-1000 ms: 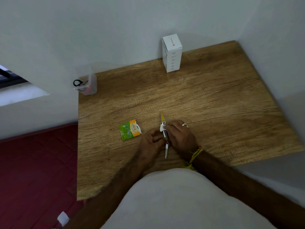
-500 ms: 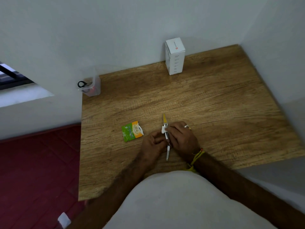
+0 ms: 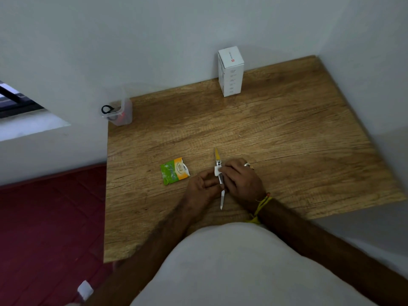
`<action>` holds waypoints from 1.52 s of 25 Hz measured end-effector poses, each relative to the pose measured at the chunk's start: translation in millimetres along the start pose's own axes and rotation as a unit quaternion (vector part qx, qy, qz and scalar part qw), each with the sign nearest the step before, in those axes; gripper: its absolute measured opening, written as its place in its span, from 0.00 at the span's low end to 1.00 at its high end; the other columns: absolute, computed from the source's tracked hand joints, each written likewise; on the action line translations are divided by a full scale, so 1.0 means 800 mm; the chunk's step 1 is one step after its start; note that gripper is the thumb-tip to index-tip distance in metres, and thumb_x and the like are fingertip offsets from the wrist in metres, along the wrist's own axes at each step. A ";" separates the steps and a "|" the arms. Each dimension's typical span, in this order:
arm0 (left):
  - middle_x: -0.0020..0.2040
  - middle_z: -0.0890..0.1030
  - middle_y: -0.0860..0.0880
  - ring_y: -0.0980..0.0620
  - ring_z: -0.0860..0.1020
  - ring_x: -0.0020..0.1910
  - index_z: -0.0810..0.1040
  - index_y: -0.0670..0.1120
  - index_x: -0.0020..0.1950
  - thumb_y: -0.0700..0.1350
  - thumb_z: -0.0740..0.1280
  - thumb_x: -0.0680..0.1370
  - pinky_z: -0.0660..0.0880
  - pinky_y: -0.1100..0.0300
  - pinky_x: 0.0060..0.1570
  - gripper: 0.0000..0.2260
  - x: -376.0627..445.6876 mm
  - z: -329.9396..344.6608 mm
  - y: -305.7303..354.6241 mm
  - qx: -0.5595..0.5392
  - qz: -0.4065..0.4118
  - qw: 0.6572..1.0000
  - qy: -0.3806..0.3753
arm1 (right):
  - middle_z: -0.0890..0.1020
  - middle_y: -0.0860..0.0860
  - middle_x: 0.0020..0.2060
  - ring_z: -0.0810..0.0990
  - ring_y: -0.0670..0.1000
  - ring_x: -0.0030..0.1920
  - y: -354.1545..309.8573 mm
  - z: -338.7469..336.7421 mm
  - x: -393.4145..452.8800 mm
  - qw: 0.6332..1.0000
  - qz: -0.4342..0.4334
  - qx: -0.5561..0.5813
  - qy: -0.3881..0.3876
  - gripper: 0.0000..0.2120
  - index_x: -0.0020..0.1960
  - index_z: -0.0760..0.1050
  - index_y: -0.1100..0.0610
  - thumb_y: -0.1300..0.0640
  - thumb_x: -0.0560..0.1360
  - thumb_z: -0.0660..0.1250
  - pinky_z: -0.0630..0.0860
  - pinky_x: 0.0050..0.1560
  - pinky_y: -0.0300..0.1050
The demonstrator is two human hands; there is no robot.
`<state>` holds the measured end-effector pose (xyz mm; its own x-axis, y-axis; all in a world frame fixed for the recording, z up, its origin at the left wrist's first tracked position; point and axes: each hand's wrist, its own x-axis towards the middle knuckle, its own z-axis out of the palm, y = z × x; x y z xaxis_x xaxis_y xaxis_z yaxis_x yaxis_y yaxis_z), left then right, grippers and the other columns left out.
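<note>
A slim metal tool [image 3: 221, 198] lies lengthwise between my hands at the table's near middle. Its yellowish tip [image 3: 217, 153] points away from me and its pale end points toward me. My left hand [image 3: 199, 187] pinches the tool's middle from the left. From the right, my right hand [image 3: 241, 180], which wears a ring, curls over it and presses a small white pad [image 3: 217, 171] against the tool. The tool's middle is hidden under my fingers. A torn-open green and orange sachet [image 3: 174, 171] lies flat just left of my hands.
The wooden table [image 3: 287, 140] sits in a corner with white walls behind and to the right. An upright white box [image 3: 230, 72] stands at the back. A clear cup [image 3: 118, 112] with black-handled scissors stands at the back left corner. Red floor lies to the left.
Both hands keep their hold on the tool and the pad at the same spot on the table. Only my head view has shifted a little.
</note>
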<state>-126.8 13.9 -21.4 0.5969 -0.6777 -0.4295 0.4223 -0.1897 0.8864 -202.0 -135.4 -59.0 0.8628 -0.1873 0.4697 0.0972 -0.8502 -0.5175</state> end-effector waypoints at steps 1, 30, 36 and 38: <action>0.57 0.84 0.41 0.43 0.82 0.58 0.76 0.42 0.68 0.32 0.71 0.75 0.79 0.50 0.57 0.21 0.001 0.001 0.000 0.000 -0.001 1.000 0.002 | 0.81 0.57 0.49 0.79 0.58 0.48 0.000 0.001 -0.002 1.000 -0.006 -0.002 -0.007 0.06 0.53 0.81 0.63 0.64 0.77 0.67 0.76 0.47 0.52; 0.62 0.82 0.41 0.41 0.79 0.63 0.74 0.45 0.69 0.28 0.68 0.75 0.77 0.51 0.61 0.24 -0.004 -0.006 -0.001 -0.059 -0.011 0.997 -0.043 | 0.82 0.56 0.54 0.80 0.58 0.50 0.002 -0.008 -0.019 0.999 -0.022 -0.001 -0.044 0.09 0.55 0.81 0.61 0.64 0.76 0.69 0.77 0.47 0.55; 0.61 0.81 0.39 0.43 0.81 0.60 0.75 0.42 0.68 0.28 0.61 0.78 0.80 0.53 0.56 0.20 -0.003 -0.001 0.004 -0.105 -0.047 0.993 -0.014 | 0.82 0.56 0.52 0.79 0.57 0.49 -0.001 -0.014 -0.022 0.998 -0.031 -0.003 -0.052 0.09 0.56 0.81 0.61 0.64 0.77 0.68 0.77 0.47 0.53; 0.59 0.82 0.39 0.45 0.83 0.55 0.77 0.43 0.65 0.29 0.59 0.79 0.81 0.54 0.52 0.18 -0.001 0.001 0.006 -0.125 -0.062 0.990 0.007 | 0.82 0.56 0.51 0.79 0.56 0.48 -0.002 -0.017 -0.025 0.997 -0.046 -0.003 -0.057 0.09 0.56 0.81 0.62 0.62 0.78 0.66 0.77 0.46 0.51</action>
<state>-126.1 13.0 -16.7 0.5392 -0.6499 -0.5357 0.6475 -0.0868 0.7571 -226.2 -136.9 -58.0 0.9015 -0.0512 0.4296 0.1758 -0.8640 -0.4718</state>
